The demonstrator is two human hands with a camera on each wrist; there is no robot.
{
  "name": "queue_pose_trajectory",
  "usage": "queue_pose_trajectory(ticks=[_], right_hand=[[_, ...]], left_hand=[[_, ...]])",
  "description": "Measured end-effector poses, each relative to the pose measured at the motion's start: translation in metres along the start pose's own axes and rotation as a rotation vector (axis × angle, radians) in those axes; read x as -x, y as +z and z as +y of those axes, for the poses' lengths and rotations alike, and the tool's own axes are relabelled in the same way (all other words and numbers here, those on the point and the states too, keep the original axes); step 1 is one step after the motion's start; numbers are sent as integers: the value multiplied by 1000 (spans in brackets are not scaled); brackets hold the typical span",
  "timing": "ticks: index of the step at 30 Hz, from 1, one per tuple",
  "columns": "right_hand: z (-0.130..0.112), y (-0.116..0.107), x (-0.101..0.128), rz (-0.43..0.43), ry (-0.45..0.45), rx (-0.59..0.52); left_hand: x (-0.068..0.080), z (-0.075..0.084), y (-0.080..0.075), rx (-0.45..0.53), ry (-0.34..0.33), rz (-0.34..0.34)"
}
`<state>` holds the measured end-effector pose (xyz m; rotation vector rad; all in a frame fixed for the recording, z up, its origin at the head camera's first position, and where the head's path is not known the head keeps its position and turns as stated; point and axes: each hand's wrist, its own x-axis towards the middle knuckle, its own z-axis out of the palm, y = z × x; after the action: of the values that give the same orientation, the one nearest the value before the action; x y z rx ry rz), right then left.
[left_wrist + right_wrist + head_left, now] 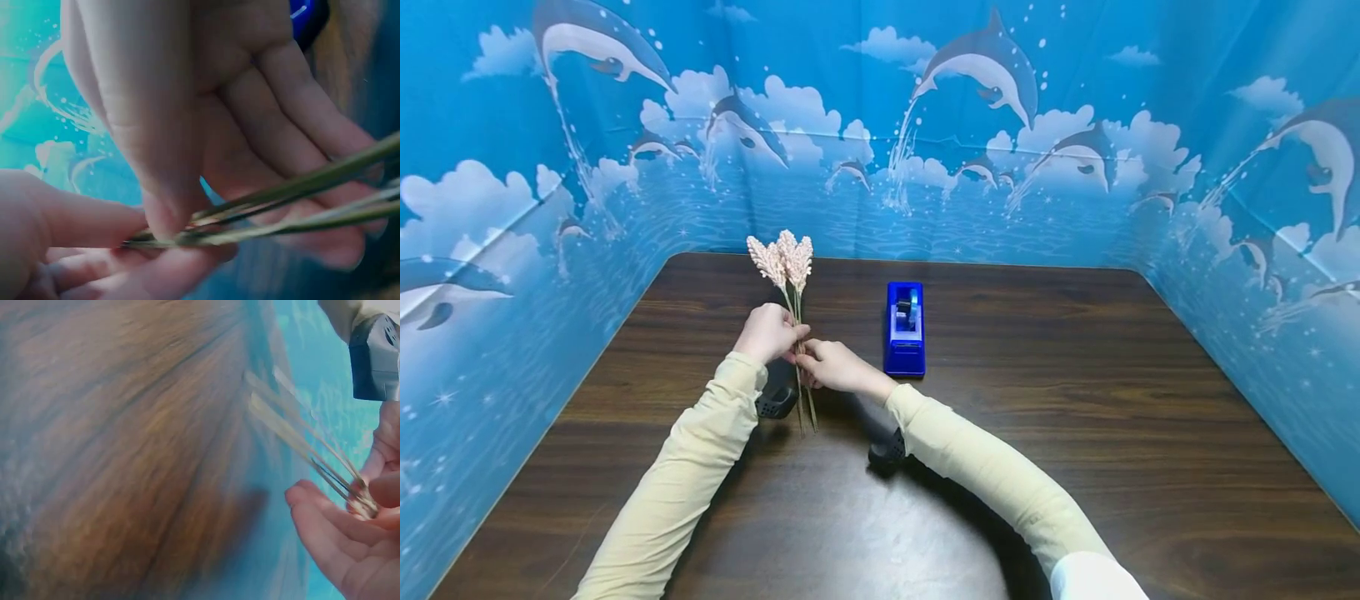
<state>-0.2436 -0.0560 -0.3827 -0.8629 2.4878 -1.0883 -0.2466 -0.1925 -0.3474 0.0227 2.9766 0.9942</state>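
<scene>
Pale pink flower sprigs [784, 257] on thin green stems stand nearly upright over a dark wood-grain table [1075, 400], gathered into one small bunch; in the head view the left hand [767, 332] is curled round the stems below the heads, and the right hand [833, 365] meets it just beneath, fingertips pinching the same stems, whose loose ends trail down toward the table. A blue tape dispenser [904, 328] sits just to the right of the hands, apart from them, in front of a blue dolphin-print backdrop [1000, 150]. The left wrist view is close and blurred: the left hand's thumb [150, 156] presses down on the stems [294, 200], which fan out to the right across its fingers, and another finger meets them from the lower left. The right wrist view shows the stems [300, 437] running up and away over the tabletop, their near part nipped at the right edge by fingertips, with the right hand's other fingers [331, 537] relaxed and slightly cupped below. Judging by this, the step in hand is gathering and evening the stems into a tight bundle; the next move seems to call for one hand to keep that grip alone while the other is freed to reach the dispenser
</scene>
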Motion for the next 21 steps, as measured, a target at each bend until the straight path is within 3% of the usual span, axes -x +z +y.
queue_pose_trajectory(ticks=[6, 11, 14, 18, 21], right_hand=[[6, -7, -2, 26, 36, -468], [9, -19, 6, 31, 24, -684], [6, -31, 16, 27, 6, -707], [0, -50, 32, 60, -5, -671], [0, -62, 42, 127, 28, -649]], left_hand=[[-3, 10, 3, 16, 135, 252], [-3, 22, 7, 159, 227, 403], [-2, 33, 6, 330, 285, 441], [-7, 41, 9, 695, 306, 402], [-43, 16, 30, 972, 375, 390]])
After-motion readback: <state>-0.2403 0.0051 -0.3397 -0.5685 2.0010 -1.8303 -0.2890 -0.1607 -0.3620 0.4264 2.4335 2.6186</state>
